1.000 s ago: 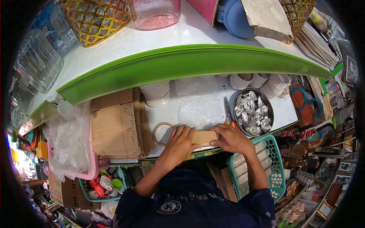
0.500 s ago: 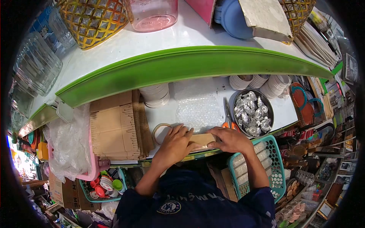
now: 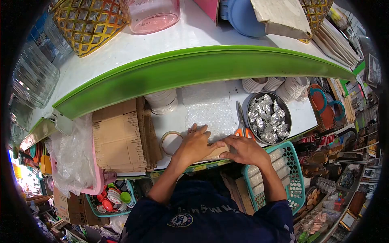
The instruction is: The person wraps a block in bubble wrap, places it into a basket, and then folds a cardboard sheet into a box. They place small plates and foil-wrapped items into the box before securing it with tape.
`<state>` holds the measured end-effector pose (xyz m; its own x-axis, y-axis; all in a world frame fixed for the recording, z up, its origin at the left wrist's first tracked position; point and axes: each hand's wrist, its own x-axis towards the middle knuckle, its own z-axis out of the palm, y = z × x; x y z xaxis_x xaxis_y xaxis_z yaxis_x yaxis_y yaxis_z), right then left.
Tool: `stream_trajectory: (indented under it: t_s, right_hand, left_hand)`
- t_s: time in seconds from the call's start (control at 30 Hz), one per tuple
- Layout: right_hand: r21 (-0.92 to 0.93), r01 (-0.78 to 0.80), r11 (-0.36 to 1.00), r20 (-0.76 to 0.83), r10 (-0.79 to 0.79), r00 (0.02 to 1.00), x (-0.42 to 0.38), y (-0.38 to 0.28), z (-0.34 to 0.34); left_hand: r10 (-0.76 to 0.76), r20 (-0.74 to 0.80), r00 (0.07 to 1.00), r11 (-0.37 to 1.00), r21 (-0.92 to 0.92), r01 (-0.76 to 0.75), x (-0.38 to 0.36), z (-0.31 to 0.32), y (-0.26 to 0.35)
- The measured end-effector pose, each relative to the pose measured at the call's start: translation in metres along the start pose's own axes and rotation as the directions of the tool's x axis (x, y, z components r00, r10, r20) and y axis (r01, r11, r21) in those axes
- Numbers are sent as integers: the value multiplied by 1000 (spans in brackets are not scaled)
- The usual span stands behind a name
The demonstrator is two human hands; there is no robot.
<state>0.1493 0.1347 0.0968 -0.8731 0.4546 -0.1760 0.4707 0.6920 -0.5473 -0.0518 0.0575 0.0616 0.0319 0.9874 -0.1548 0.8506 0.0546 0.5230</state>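
Here, a flat brown cardboard strip (image 3: 218, 152) lies crosswise between hands. Left hand (image 3: 195, 146) splays; right hand (image 3: 248, 150) pinches its end.

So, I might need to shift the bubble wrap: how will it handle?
The bubble wrap will probably sag when lifted, being a thin sheet lying flat. Its visible bubbles suggest it's light for its spread. Pushed across the smooth-looking white surface, it may slide or buckle.

Tan cardboard piece (image 3: 218, 153), mostly covered, beside flat, clear bubble wrap (image 3: 208, 111).
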Motion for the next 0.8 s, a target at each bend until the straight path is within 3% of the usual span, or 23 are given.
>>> stream_trajectory:
  t_s: [0.23, 0.33, 0.4, 0.53, 0.6, 0.7, 0.73, 0.8]
  right_hand:
    - [24, 19, 1000, 45, -20, 999, 8, 6, -4]
    - [27, 33, 999, 36, -34, 999, 12, 8, -8]
    - [78, -17, 997, 134, 6, 991, 15, 4, -16]
    - [66, 11, 998, 166, -22, 986, 23, 16, -14]
    - [120, -33, 992, 204, 8, 979, 26, 16, -18]
    - [133, -73, 988, 279, 34, 960, 34, 18, -22]
    - [134, -73, 988, 278, 33, 960, 36, 22, -21]
    - [182, -18, 983, 257, -30, 966, 40, 28, -20]
  left_hand:
    - [-13, -34, 999, 1000, -14, 13, -3, 0, 2]
    - [76, -89, 993, 996, 43, -73, -11, -4, 10]
    - [295, -344, 891, 955, 72, -289, -22, 3, 18]
    - [376, -317, 871, 926, 112, -359, -61, 9, 48]
    - [416, -216, 883, 890, 296, -346, -78, 26, 53]
    - [394, -158, 906, 898, 276, -342, -83, 39, 51]
    - [396, -95, 913, 874, 345, -343, -83, 42, 49]
    - [407, -119, 906, 867, 362, -342, -80, 48, 45]
